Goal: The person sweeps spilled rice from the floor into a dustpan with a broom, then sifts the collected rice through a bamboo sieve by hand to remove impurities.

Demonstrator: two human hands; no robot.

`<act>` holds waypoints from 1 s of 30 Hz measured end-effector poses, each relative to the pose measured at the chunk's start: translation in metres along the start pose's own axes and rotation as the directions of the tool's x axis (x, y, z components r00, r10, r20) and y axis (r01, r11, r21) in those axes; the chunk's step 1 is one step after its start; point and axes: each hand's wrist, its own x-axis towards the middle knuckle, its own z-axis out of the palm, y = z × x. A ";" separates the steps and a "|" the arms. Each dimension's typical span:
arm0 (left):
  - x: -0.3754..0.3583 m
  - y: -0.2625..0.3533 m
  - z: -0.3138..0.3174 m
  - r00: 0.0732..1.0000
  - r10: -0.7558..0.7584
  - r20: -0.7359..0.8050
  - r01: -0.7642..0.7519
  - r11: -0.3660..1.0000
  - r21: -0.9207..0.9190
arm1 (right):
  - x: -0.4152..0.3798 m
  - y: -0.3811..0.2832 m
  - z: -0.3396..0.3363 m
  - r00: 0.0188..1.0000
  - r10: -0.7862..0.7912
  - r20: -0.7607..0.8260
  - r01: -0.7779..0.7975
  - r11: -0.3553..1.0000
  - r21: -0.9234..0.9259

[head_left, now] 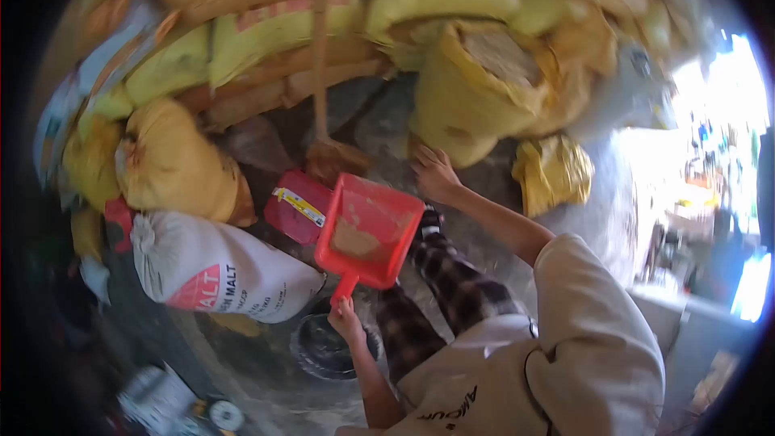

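My left hand [347, 321] is wrapped round the handle of a red dustpan [404, 222], held out in front of my legs. Some tan, powdery material [355, 241] lies on the dustpan's floor. My right hand [437, 175] has its fingers stretched out, close to the lower side of a yellow sack [452, 101] and just beyond the pan's far right corner. That sack stands with its mouth open, full of light-brown contents. Beside the dustpan is another red item [300, 207] with a yellow label, partly covered by the pan.
A broom [320, 73] stands head-down beyond the dustpan. On the left are a white malt sack [234, 262] and a tied yellow sack [173, 157]. A black basin [329, 347] sits near my legs. Crumpled yellow sacking [555, 171] lies right; stacked sacks [282, 28] line the back.
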 end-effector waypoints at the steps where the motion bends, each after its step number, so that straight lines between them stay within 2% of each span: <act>1: 0.009 0.005 0.005 1.000 -0.011 0.020 0.011 1.000 0.004 | -0.051 0.012 -0.002 0.994 0.113 -0.007 -0.111 0.985 0.131; 2: 0.017 0.010 0.013 0.999 -0.016 0.040 0.016 1.000 0.002 | -0.111 0.035 0.021 0.961 0.244 0.127 -0.252 0.966 0.055; 3: 0.024 0.014 0.019 0.996 -0.018 0.088 0.015 0.999 0.035 | -0.166 0.043 0.028 0.867 0.451 0.211 -0.469 0.882 0.045; 4: 0.029 0.018 0.025 0.989 -0.110 0.098 0.106 0.993 0.041 | -0.226 0.058 0.043 0.754 0.590 0.289 -0.622 0.782 0.028; 5: 0.035 0.020 0.037 0.975 -0.197 0.103 0.193 0.980 0.045 | -0.274 0.058 0.034 0.574 0.741 0.349 -0.792 0.610 0.008; 6: 0.042 0.014 0.047 0.970 -0.199 0.137 0.191 0.979 0.072 | -0.327 0.061 0.037 0.490 0.792 0.365 -0.849 0.529 -0.009; 8: 0.051 -0.008 0.059 0.933 -0.359 -0.013 0.357 0.925 0.126 | -0.415 0.060 0.045 0.254 0.868 0.426 -0.955 0.296 -0.034; 11: 0.035 -0.033 0.091 0.918 -0.395 0.020 0.379 0.893 0.243 | -0.506 0.060 0.079 0.117 0.841 0.528 -0.985 0.167 -0.048; 12: 0.025 -0.045 0.102 0.920 -0.391 0.031 0.368 0.888 0.275 | -0.516 0.063 0.083 0.096 0.837 0.538 -0.990 0.137 -0.035; 14: 0.001 -0.073 0.119 0.911 -0.405 0.072 0.373 0.887 0.272 | -0.527 0.082 0.095 0.139 0.755 0.641 -0.984 0.180 0.001; 17: -0.033 -0.105 0.150 0.880 -0.468 0.078 0.432 0.858 0.276 | -0.520 0.141 0.144 0.126 0.783 0.609 -0.991 0.130 0.038; 19: -0.048 -0.140 0.173 0.872 -0.483 0.077 0.446 0.850 0.280 | -0.505 0.207 0.177 0.231 0.821 0.522 -0.959 0.102 0.264; 21: -0.068 -0.183 0.196 0.858 -0.511 0.056 0.477 0.831 0.287 | -0.483 0.288 0.228 0.328 0.832 0.448 -0.936 0.223 0.272; 23: -0.093 -0.212 0.219 0.858 -0.501 0.109 0.457 0.843 0.284 | -0.431 0.359 0.223 0.197 0.851 0.487 -0.927 0.000 0.375; 25: -0.111 -0.246 0.245 0.857 -0.514 0.045 0.486 0.833 0.263 | -0.393 0.421 0.262 0.155 0.895 0.419 -0.870 -0.078 0.488; 27: -0.126 -0.275 0.270 0.842 -0.537 0.050 0.513 0.827 0.228 | -0.356 0.471 0.294 0.148 0.917 0.369 -0.869 -0.057 0.491; 29: -0.132 -0.300 0.283 0.848 -0.529 0.036 0.511 0.833 0.211 | -0.321 0.510 0.296 0.109 0.943 0.314 -0.910 -0.032 0.412; 30: -0.136 -0.315 0.293 0.853 -0.520 0.035 0.506 0.842 0.189 | -0.306 0.530 0.302 0.085 0.965 0.249 -0.950 0.003 0.312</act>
